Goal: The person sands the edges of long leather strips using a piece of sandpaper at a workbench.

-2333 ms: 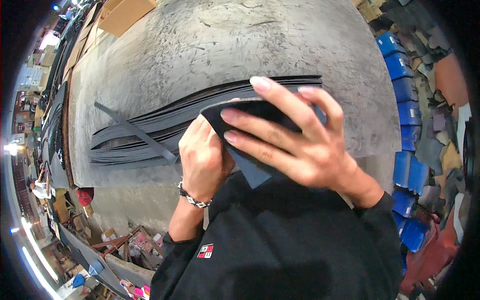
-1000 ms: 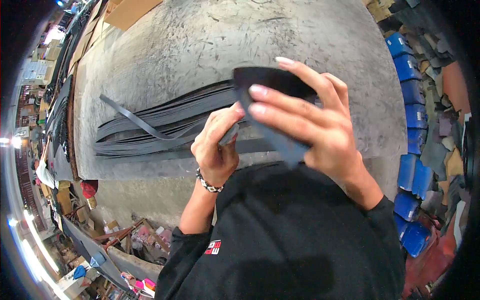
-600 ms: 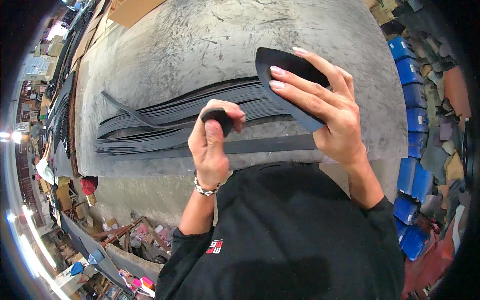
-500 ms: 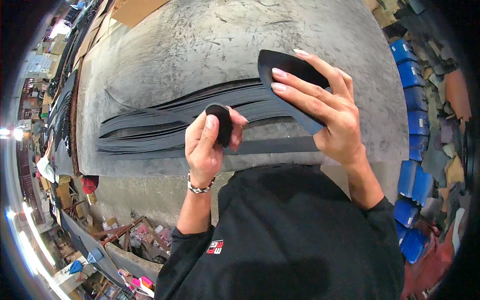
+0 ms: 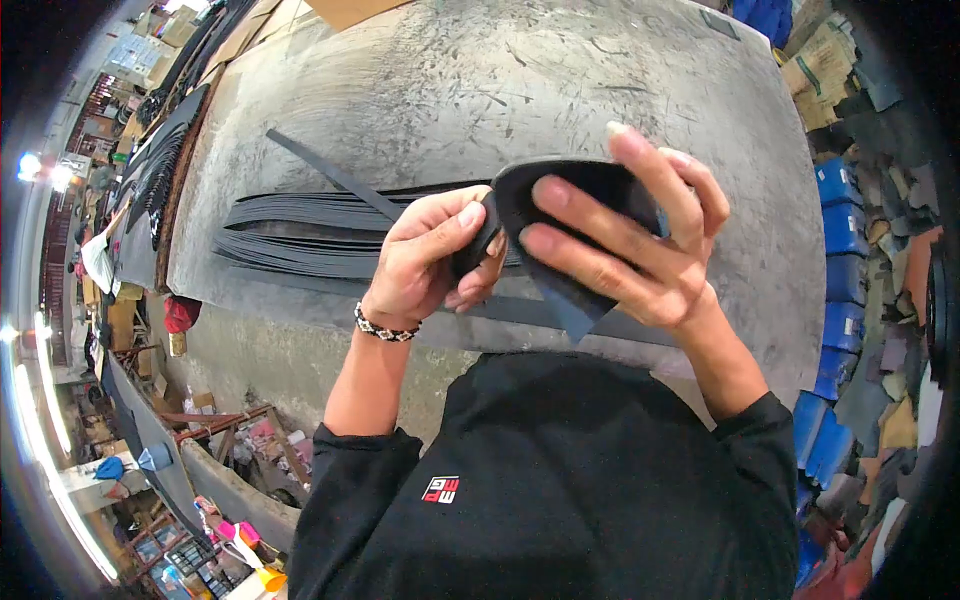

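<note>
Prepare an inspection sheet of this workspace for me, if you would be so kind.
Surface: broad grey table, scuffed with dark marks.
Job's things: long, flat dark-grey strips in bundles on the table; one loose grey strip lies slanting towards them; a small dark flexible piece and a larger curved black sheet piece are in the hands.
Clutter: brown cardboard at the top of the view.
Left hand: grips the small piece between thumb and fingers.
Right hand: holds the larger piece, fingers spread across it.
Cables: nothing seen.
Surroundings: row of blue objects and mixed scraps beyond the table's right side.
</note>
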Available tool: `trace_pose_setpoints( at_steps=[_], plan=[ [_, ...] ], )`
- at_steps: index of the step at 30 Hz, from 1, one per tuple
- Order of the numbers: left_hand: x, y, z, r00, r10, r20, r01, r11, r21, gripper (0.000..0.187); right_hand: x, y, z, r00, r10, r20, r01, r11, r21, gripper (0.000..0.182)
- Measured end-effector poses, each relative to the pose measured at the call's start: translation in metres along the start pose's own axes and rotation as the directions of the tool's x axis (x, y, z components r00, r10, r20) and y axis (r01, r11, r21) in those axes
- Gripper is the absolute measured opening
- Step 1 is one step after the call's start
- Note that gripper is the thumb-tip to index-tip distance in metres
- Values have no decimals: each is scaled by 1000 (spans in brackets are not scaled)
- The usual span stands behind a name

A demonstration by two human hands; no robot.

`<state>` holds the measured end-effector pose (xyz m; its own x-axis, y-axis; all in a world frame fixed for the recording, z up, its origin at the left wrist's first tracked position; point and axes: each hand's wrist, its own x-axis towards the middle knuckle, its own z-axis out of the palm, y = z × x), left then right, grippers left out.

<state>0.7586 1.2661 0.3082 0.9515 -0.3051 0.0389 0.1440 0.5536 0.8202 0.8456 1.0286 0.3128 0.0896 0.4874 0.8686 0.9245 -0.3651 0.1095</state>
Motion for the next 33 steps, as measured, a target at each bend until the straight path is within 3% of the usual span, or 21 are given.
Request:
trace_pose_setpoints(
  at_steps=[3, 5, 8, 10, 15, 18, 20, 21, 25, 27, 29, 30, 33],
  plan=[
    [-6, 1, -6, 999, -32, -16, 32, 999, -30, 47, 7, -5, 4, 992, -126, -6, 126, 992, 3, 30],
    [-8, 4, 0, 995, -89, -41, 85, 992, -88, 45, 6, 5, 13, 977, -211, -16, 211, 977, -22, 32],
    [0, 2, -20, 974, -86, 209, 107, 990, -90, 34, 10, 34, 21, 991, -124, 39, 129, 976, -175, 36],
    [-2, 4, -18, 979, -100, 179, 118, 989, -93, 35, 10, 45, 21, 999, -28, 35, 33, 988, -150, 31],
    [-4, 10, -16, 984, -124, 126, 133, 989, -66, 34, 1, 9, 20, 967, -253, -12, 251, 963, -97, 37],
    [1, 8, -20, 975, -139, 174, 155, 984, -86, 34, 1, 24, 25, 978, -207, 38, 210, 972, -101, 35],
    [2, 6, -24, 970, -153, 191, 172, 981, -90, 34, 0, 45, 29, 993, -30, 114, 54, 975, -214, 35],
    [1, 6, -23, 969, -142, 204, 160, 984, -74, 34, -1, 45, 27, 997, 26, 74, -12, 984, -180, 37],
    [-1, 11, -20, 981, -167, 95, 174, 983, -65, 36, -5, 9, 23, 977, -208, -44, 203, 975, -94, 39],
    [-2, 14, -11, 983, -182, 33, 183, 981, -68, 36, -6, 8, 26, 971, -236, -22, 234, 970, -65, 38],
    [-2, 11, -8, 983, -180, 35, 181, 982, -44, 36, -5, 25, 28, 986, -151, 63, 157, 982, -105, 41],
    [-1, 9, -10, 983, -170, 65, 171, 985, -18, 37, -4, 39, 33, 993, -84, 87, 100, 973, -209, 39],
    [5, 8, -19, 979, -155, 131, 157, 988, -4, 37, -2, 48, 20, 996, -21, 82, 36, 980, -194, 37]
  ],
)
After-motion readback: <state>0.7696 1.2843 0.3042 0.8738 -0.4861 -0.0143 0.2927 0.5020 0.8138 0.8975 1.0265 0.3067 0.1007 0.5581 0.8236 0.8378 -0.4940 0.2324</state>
